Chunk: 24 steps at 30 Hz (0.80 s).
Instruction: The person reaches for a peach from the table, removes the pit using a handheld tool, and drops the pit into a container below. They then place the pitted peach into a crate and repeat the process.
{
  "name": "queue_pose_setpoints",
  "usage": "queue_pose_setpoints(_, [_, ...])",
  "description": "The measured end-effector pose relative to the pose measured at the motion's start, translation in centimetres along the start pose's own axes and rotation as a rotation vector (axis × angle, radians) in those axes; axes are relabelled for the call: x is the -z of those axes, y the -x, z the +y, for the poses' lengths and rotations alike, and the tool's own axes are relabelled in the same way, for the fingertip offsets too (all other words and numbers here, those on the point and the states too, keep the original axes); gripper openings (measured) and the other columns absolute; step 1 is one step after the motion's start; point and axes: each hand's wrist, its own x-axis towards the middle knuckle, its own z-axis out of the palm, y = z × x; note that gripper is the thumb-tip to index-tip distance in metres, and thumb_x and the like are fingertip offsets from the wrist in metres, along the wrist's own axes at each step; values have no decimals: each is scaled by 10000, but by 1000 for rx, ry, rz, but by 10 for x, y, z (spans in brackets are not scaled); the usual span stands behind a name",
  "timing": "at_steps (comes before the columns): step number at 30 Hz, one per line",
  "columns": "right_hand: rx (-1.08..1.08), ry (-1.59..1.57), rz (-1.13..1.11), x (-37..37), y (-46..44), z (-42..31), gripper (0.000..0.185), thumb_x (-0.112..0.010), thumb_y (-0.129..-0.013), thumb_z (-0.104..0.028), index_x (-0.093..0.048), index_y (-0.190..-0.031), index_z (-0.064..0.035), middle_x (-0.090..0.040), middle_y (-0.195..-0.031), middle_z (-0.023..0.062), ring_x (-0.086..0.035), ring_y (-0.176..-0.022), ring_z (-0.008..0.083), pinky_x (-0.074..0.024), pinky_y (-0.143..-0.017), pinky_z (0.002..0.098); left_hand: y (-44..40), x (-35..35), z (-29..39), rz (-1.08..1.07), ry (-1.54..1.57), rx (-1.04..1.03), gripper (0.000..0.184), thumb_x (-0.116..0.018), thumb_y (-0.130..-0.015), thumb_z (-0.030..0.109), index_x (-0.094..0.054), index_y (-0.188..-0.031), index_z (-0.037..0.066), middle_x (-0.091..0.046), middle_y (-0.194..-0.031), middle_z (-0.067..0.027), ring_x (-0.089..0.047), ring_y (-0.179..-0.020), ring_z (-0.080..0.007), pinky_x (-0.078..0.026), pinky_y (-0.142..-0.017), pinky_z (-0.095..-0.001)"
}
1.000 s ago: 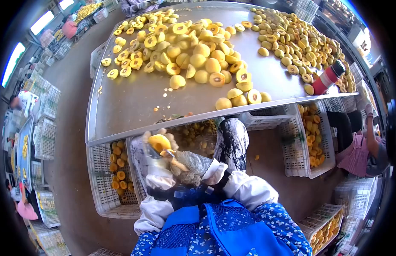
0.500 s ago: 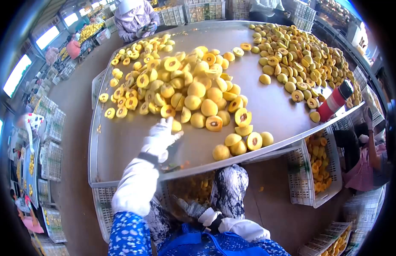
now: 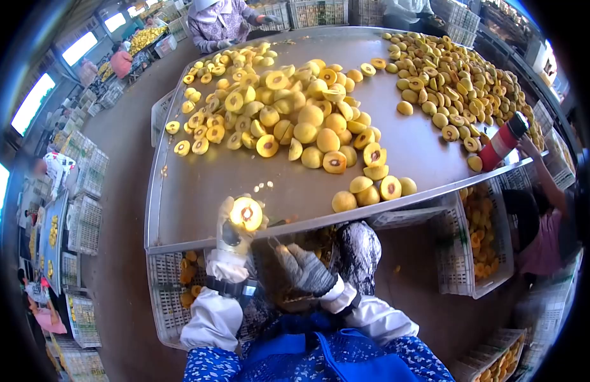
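My left hand (image 3: 234, 229), in a white glove, is closed around a yellow peach half (image 3: 246, 214), cut face up with its reddish-brown centre showing. It is above the front edge of the metal table (image 3: 295, 204). Close by on the right and a little lower, my right hand (image 3: 301, 268) wears a grey glove. Its curled fingers grip a thin metal tool (image 3: 273, 242), mostly hidden by the glove. Beyond both hands lies a heap of yellow peach halves (image 3: 308, 114) on the tabletop. Small pale bits (image 3: 263, 185) lie just past my left hand.
A second peach pile (image 3: 460, 83) spreads over the table's far right, near a red bottle (image 3: 502, 141). Crates of peaches (image 3: 476, 242) stand below the edge, and another crate (image 3: 171, 293) is at my left. Co-workers sit at the far side (image 3: 218, 25) and right (image 3: 543, 242).
My left hand has drawn back from the heap toward me and now holds a peach half. My right hand has risen toward it. The whole view has shifted slightly.
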Motion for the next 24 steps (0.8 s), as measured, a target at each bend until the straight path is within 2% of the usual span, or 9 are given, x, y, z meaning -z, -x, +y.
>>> queue_pose_setpoints(1, [277, 306, 21, -1, 0, 7, 261, -505, -871, -65, -567, -1114, 7, -600, -935, 203, -600, -683, 340, -496, -590, 376, 4, 10, -9, 1, 32, 22, 439, -487, -929, 414, -537, -1111, 18, -637, -956, -225, -657, -730, -329, -568, -593, -378])
queue_pose_setpoints(2, [343, 520, -6, 7, -4, -9, 354, -508, -833, -19, -531, -1178, 53, -588, -1004, 242, -608, -767, 374, -506, -637, 402, 12, 6, -17, 38, 0, -35, 427, -494, -931, 400, -534, -1117, 18, -635, -948, -219, -656, -732, -316, -570, -606, -372])
queue_pose_setpoints(5, [75, 210, -83, 2, -13, -20, 337, -512, -824, -39, -533, -1148, 53, -573, -976, 262, -594, -743, 385, -496, -604, 415, 30, -13, -35, 98, -18, -141, 406, -512, -932, 367, -525, -1135, 15, -628, -961, -203, -648, -769, -289, -568, -664, -352])
queue_pose_setpoints(8, [108, 358, -78, -11, -6, -10, 332, -510, -822, -47, -524, -1140, 50, -564, -943, 251, -586, -721, 373, -486, -587, 420, 41, -11, -44, 81, -19, -166, 435, -518, -922, 365, -503, -1166, 5, -598, -1016, -222, -620, -850, -299, -552, -742, -355])
queue_pose_setpoints(11, [56, 331, -25, -23, 0, -6, 274, -457, -904, -125, -557, -1134, -15, -549, -851, 216, -579, -651, 364, -453, -523, 451, 42, 2, -54, 67, -39, -225, 428, -531, -905, 332, -514, -1162, -9, -592, -1045, -214, -611, -873, -305, -541, -778, -358])
queue_pose_setpoints(15, [-86, 246, -18, -41, 7, -2, 280, -427, -938, -195, -544, -1112, -9, -561, -871, 245, -582, -713, 408, -451, -572, 502, 47, -1, -71, 191, -55, -374, 403, -556, -871, 288, -550, -1128, -23, -601, -1040, -179, -612, -879, -297, -533, -800, -363])
queue_pose_setpoints(17, [-190, 194, -34, -38, 5, -13, 332, -410, -957, -295, -540, -1047, -3, -576, -836, 261, -584, -732, 436, -444, -600, 533, 43, 3, -78, 251, -155, -481, 406, -567, -863, 289, -558, -1121, -24, -604, -1032, -175, -612, -894, -295, -530, -811, -367])
queue_pose_setpoints(22, [-329, 190, -42, -36, 11, -15, 425, -389, -959, -397, -530, -940, 3, -587, -724, 275, -587, -695, 451, -439, -603, 544, 38, -7, -86, 422, -191, -521, 192, -566, -876, 115, -598, -983, -42, -650, -880, -171, -637, -721, -232, -542, -602, -275])
queue_pose_setpoints(24, [-327, 158, -21, -36, 13, -12, 443, -386, -958, -412, -529, -925, 6, -588, -716, 280, -585, -691, 453, -440, -601, 544, 37, -3, -86, 440, -329, -522, 206, -592, -873, 131, -599, -978, -46, -652, -866, -174, -641, -690, -226, -552, -598, -286])
